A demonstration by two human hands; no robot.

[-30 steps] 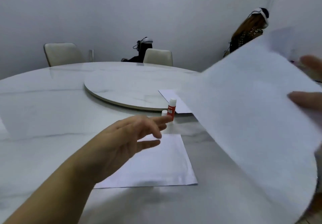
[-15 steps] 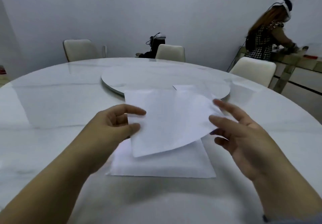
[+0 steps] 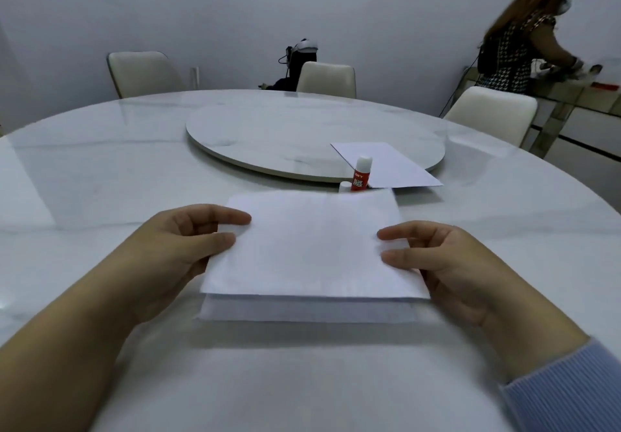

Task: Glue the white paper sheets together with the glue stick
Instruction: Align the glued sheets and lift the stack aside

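Note:
A white paper sheet (image 3: 312, 246) hovers level, just above a second white sheet (image 3: 302, 310) that lies flat on the table, only its near strip showing. My left hand (image 3: 181, 250) pinches the upper sheet's left edge, thumb on top. My right hand (image 3: 447, 263) pinches its right edge the same way. The red and white glue stick (image 3: 360, 176) stands upright just beyond the sheets, with its white cap (image 3: 344, 186) beside it on the left. A third white sheet (image 3: 393, 166) lies behind the stick, partly on the turntable.
The round white marble table (image 3: 100, 169) carries a raised turntable (image 3: 285, 135) at its centre. Cream chairs (image 3: 490, 112) stand around the far side. A person (image 3: 510, 48) works at a side counter at the far right. A dark device (image 3: 300, 61) sits by the back wall.
The upper sheet, swung in from the right in my right hand, is now held by both hands, flattened and lowered over the lying sheet. The glue stick is in sight again.

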